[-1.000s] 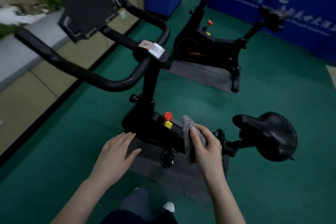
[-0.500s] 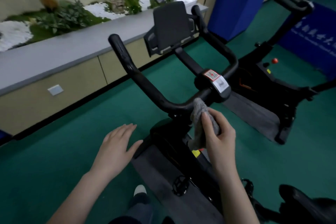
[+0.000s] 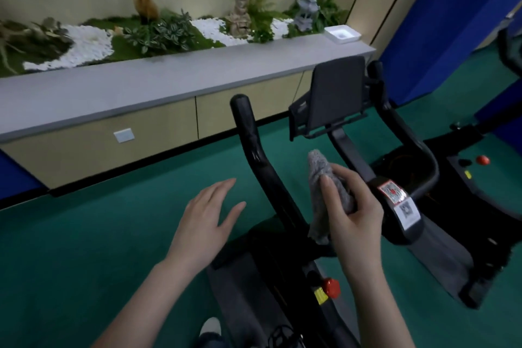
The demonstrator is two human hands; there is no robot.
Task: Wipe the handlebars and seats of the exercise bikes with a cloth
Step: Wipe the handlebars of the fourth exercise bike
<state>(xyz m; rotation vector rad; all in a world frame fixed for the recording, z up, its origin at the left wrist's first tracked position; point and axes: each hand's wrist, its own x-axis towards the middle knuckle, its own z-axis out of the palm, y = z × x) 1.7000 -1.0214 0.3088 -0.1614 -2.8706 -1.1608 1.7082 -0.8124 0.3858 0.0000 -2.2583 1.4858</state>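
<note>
The right hand (image 3: 350, 206) clenches the grey cloth (image 3: 320, 175), thumb across the bunched fabric. A loose tail hangs below the fist. The cloth sits between the left bar of the handlebars (image 3: 254, 150) and the centre stem (image 3: 348, 150). Contact with either cannot be confirmed. The left hand (image 3: 206, 220) is spread, holding nothing, left of the bar. Risk: a bunched cloth may skip parts of the bar, and the hanging tail may snag on the frame.

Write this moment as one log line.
right hand: grips cloth | cloth: near handlebar, contact unclear | left hand: open, holds nothing
</note>
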